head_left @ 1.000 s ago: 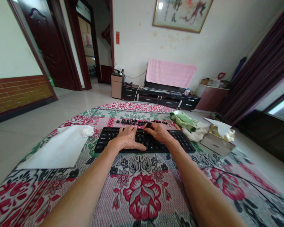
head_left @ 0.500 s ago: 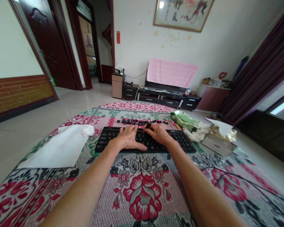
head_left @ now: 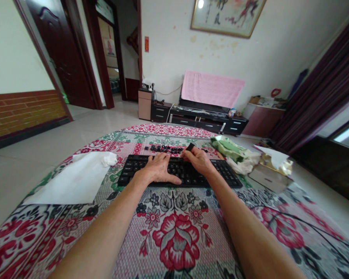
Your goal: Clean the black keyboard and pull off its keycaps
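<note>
A black keyboard (head_left: 221,174) lies across the patterned tablecloth in front of me. My left hand (head_left: 159,169) rests flat on its left-middle part, fingers spread toward the back edge and thumb stretched to the right. Over the keyboard's middle, my right hand (head_left: 198,159) pinches a small black tool (head_left: 190,147), whose dark, flat end sticks up above the fingers. Its lower end is hidden by the fingers, so I cannot tell the exact kind. Several loose black keycaps (head_left: 164,149) lie in a row behind the keyboard, partly covered by my right hand.
A white cloth or paper sheet (head_left: 69,180) with a crumpled wad (head_left: 109,159) lies at left. To the right are a green package (head_left: 228,148), crumpled white tissue (head_left: 244,164) and a tissue box (head_left: 270,176). A black cable (head_left: 305,223) runs along the right side.
My right hand has lifted slightly and turned, so the black tool's end now points higher and further right. My left hand stays in place on the keyboard.
</note>
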